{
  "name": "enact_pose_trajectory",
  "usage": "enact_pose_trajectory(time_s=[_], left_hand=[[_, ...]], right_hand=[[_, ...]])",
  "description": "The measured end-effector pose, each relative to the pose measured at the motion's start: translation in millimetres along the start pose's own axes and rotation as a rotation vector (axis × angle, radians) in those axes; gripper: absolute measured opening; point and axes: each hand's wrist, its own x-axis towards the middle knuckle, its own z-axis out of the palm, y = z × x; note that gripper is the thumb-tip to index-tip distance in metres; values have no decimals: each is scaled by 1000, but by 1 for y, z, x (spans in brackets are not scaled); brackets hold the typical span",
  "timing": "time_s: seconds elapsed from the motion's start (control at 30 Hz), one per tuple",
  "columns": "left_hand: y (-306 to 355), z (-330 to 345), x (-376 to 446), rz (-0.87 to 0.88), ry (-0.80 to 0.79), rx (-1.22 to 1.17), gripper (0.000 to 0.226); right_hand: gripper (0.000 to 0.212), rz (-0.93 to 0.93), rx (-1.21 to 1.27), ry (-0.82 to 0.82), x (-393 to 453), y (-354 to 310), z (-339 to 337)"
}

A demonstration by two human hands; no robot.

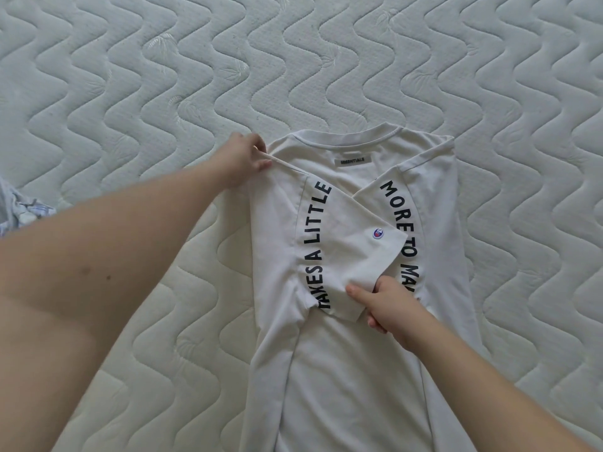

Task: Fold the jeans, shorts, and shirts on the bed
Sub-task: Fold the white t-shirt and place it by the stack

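A cream T-shirt (352, 353) with black curved lettering lies flat on the bed, collar pointing away from me. Both of its sides are folded in toward the middle, and the left sleeve (355, 256) lies across the chest over the right fold. My left hand (243, 158) pinches the folded shoulder edge at the shirt's upper left. My right hand (388, 305) pinches the hem of that left sleeve near the shirt's middle. No jeans or shorts show in this view.
The quilted white mattress (130, 93) with a wavy stitch pattern fills the view around the shirt. A crumpled light blue patterned cloth (19, 207) peeks in at the left edge.
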Motion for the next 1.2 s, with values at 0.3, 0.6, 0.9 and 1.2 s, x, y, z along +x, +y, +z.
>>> enact_pose_trajectory(time_s=[0.3, 0.6, 0.9, 1.2], left_hand=[[-15, -34, 17, 91, -180, 234, 24], [-18, -24, 18, 85, -128, 238, 30], [-9, -11, 7, 36, -59, 145, 32], [8, 13, -22, -130, 201, -162, 44]], right_hand=[[28, 33, 162, 1, 1, -9, -2], [18, -1, -117, 24, -8, -17, -1], [16, -6, -178, 58, -18, -8, -3], [44, 21, -258, 303, -18, 4, 9]])
